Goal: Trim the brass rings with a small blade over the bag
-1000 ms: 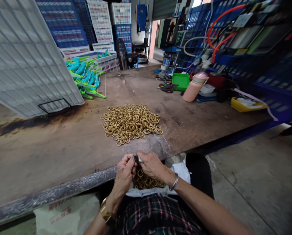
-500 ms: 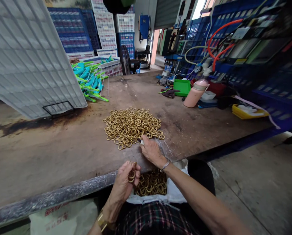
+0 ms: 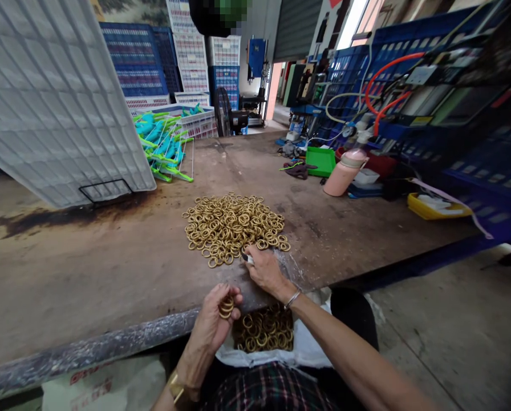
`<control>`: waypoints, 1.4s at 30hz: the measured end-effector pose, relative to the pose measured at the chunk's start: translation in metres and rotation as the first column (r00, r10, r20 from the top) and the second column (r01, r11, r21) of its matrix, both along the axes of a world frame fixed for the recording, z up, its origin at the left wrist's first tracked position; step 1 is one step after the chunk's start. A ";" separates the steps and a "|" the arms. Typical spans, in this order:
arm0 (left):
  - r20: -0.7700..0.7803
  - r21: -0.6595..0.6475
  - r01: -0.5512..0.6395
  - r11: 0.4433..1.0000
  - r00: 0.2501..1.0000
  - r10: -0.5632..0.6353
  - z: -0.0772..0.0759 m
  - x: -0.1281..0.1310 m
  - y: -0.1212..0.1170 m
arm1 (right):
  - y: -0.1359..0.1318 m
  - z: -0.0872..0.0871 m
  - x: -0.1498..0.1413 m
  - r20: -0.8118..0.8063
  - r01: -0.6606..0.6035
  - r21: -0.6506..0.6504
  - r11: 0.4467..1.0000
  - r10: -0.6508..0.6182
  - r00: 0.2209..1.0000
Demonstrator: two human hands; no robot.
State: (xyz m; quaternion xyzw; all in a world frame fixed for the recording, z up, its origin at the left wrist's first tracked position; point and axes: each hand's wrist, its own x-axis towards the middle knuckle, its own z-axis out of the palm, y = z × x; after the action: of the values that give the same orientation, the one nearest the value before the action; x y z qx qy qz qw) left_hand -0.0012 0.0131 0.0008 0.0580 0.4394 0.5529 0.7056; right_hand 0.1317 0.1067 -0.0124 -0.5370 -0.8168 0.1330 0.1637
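Note:
A heap of brass rings [image 3: 234, 227] lies on the worn wooden table [image 3: 110, 268] in front of me. My right hand [image 3: 264, 269] rests at the near edge of the heap, fingers pinched round a small dark and white tool. My left hand [image 3: 216, 319] hovers at the table's front edge, closed on a couple of brass rings. Below both hands a white bag [image 3: 281, 348] on my lap holds more rings [image 3: 264, 332].
A big white plastic grid crate [image 3: 54, 97] leans on the table at the left. Teal and green plastic parts [image 3: 163, 145] lie behind it. A pink bottle [image 3: 345, 171], green tray [image 3: 319, 160] and yellow tray [image 3: 435, 206] stand at the right. Blue and white crates are stacked behind.
My right hand left the left hand over my lap and reached forward to the near edge of the ring heap. The left hand stayed by the table edge with rings in it.

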 end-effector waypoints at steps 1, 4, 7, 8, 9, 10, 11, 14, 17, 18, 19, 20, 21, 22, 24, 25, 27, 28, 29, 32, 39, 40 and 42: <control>-0.039 0.027 0.001 1.000 0.999 0.000 -0.001 0.001 0.002 | -0.006 0.001 0.002 -0.050 -0.050 -0.003 0.999 0.049 0.998; -0.193 0.119 0.030 0.992 0.981 -0.007 -0.003 0.004 0.005 | -0.025 0.001 0.004 -0.202 -0.164 0.002 0.986 0.161 0.966; -0.313 0.134 0.114 0.984 0.947 -0.067 -0.005 0.006 0.005 | -0.041 0.001 0.004 -0.329 -0.228 -0.017 0.973 0.210 0.921; -0.336 0.130 0.141 0.981 0.938 -0.090 -0.006 0.006 0.004 | -0.044 0.001 0.004 -0.365 -0.242 -0.030 0.970 0.215 0.906; -0.352 0.128 0.160 0.979 0.930 -0.106 -0.007 0.006 0.004 | -0.046 0.002 0.003 -0.400 -0.252 -0.048 0.967 0.213 0.892; -0.365 0.129 0.169 0.977 0.924 -0.111 -0.007 0.006 0.003 | -0.047 0.003 0.003 -0.433 -0.252 -0.069 0.965 0.198 0.879; -0.376 0.131 0.166 0.977 0.921 -0.106 -0.008 0.006 0.003 | -0.048 0.005 0.002 -0.466 -0.243 -0.096 0.965 0.172 0.868; -0.407 0.136 0.133 0.982 0.911 -0.067 -0.008 0.006 0.001 | -0.048 0.009 -0.001 -0.568 -0.184 -0.223 0.957 0.025 0.823; -0.451 0.147 0.114 0.983 0.892 -0.036 -0.007 0.007 -0.001 | -0.047 0.010 -0.003 -0.651 -0.175 -0.348 0.921 -0.103 0.752; -0.472 0.148 0.121 0.982 0.881 -0.037 -0.006 0.007 -0.001 | -0.047 0.009 -0.004 -0.666 -0.191 -0.371 0.909 -0.117 0.737; -0.495 0.147 0.131 0.980 0.868 -0.042 -0.006 0.007 -0.002 | -0.047 0.007 -0.005 -0.674 -0.209 -0.384 0.900 -0.118 0.730; -0.517 0.148 0.144 0.978 0.855 -0.048 -0.005 0.007 -0.002 | -0.047 0.005 -0.005 -0.676 -0.226 -0.388 0.893 -0.109 0.729; -0.535 0.150 0.156 0.976 0.843 -0.052 -0.005 0.007 -0.002 | -0.047 0.004 -0.006 -0.674 -0.239 -0.388 0.890 -0.097 0.732; -0.546 0.151 0.166 0.975 0.836 -0.057 -0.006 0.007 -0.003 | -0.047 0.002 -0.006 -0.670 -0.245 -0.386 0.889 -0.088 0.737; -0.542 0.148 0.188 0.971 0.837 -0.080 -0.007 0.007 -0.003 | -0.047 0.001 -0.007 -0.656 -0.235 -0.378 0.895 -0.080 0.750; -0.531 0.144 0.202 0.969 0.842 -0.097 -0.007 0.006 -0.004 | -0.047 0.001 -0.007 -0.647 -0.225 -0.374 0.900 -0.079 0.759; -0.509 0.139 0.230 0.963 0.851 -0.130 -0.007 0.005 -0.004 | -0.047 0.002 -0.007 -0.628 -0.210 -0.365 0.907 -0.073 0.775; -0.502 0.140 0.242 0.960 0.853 -0.142 -0.006 0.005 -0.004 | -0.047 0.003 -0.008 -0.624 -0.213 -0.363 0.907 -0.068 0.778; -0.499 0.144 0.250 0.957 0.854 -0.148 -0.005 0.005 -0.004 | -0.047 0.004 -0.008 -0.627 -0.224 -0.366 0.903 -0.061 0.777; -0.498 0.160 0.252 0.954 0.856 -0.142 -0.005 0.004 -0.005 | -0.047 0.006 -0.007 -0.652 -0.258 -0.401 0.879 -0.076 0.755; -0.493 0.183 0.197 0.963 0.866 -0.083 -0.012 0.004 -0.005 | -0.049 0.005 0.001 -0.287 -0.152 -0.243 0.958 0.079 0.955; -0.491 0.184 0.195 0.963 0.867 -0.081 -0.012 0.003 -0.005 | -0.050 0.005 0.002 -0.190 -0.173 -0.219 0.960 0.132 0.973; -0.489 0.179 0.191 0.965 0.868 -0.081 -0.012 0.003 -0.004 | -0.053 0.006 0.002 -0.039 -0.192 -0.197 0.961 0.188 0.981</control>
State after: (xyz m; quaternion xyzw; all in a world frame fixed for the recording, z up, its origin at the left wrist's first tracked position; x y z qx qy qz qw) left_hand 0.0019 0.0089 -0.0113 0.3016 0.5302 0.5157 0.6016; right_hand 0.1337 0.0538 -0.0066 -0.4685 -0.8454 0.2348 0.1032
